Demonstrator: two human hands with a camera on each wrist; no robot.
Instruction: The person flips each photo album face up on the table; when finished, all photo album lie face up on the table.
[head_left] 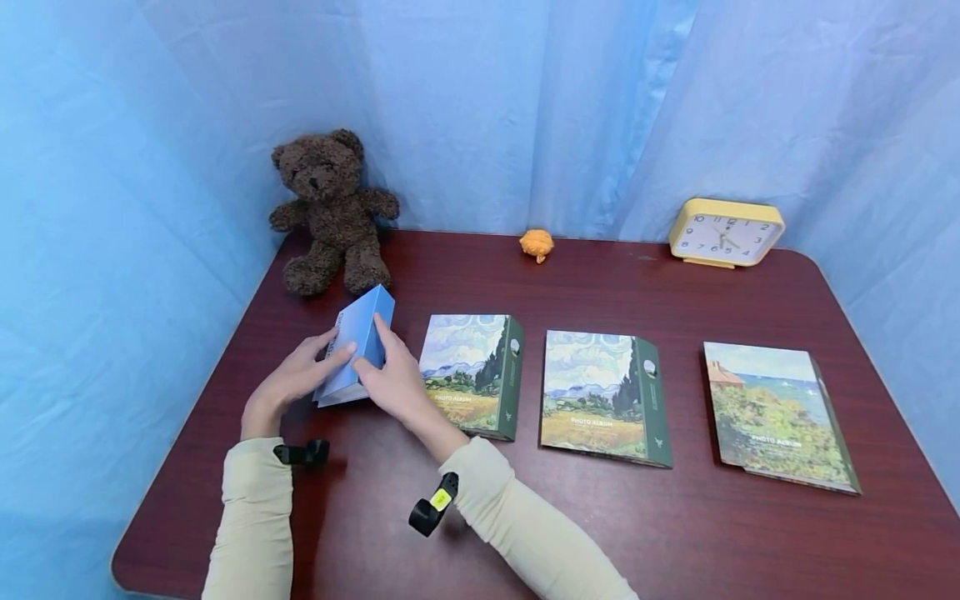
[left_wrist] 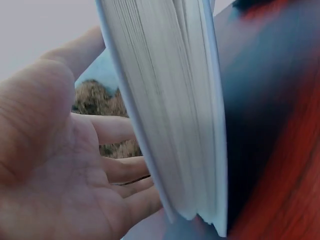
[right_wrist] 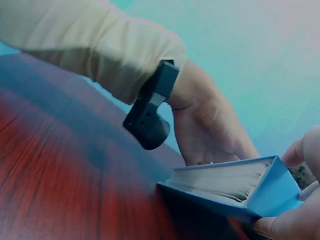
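Observation:
A thick blue photo album is held tilted up off the table at the left, in front of the bear. My right hand grips it by the spine, thumb on one side and fingers on the other, as the right wrist view also shows. With fingers fairly straight, my left hand touches the album's cover. The left wrist view has the white page edges close up, the left palm turned toward them. Part of the cover lettering is hidden by the left hand.
Right of my hands lie two landscape-cover photo albums with green spines, and farther right another seaside-cover album on a stack. Behind are a brown teddy bear, a small orange toy and a yellow clock.

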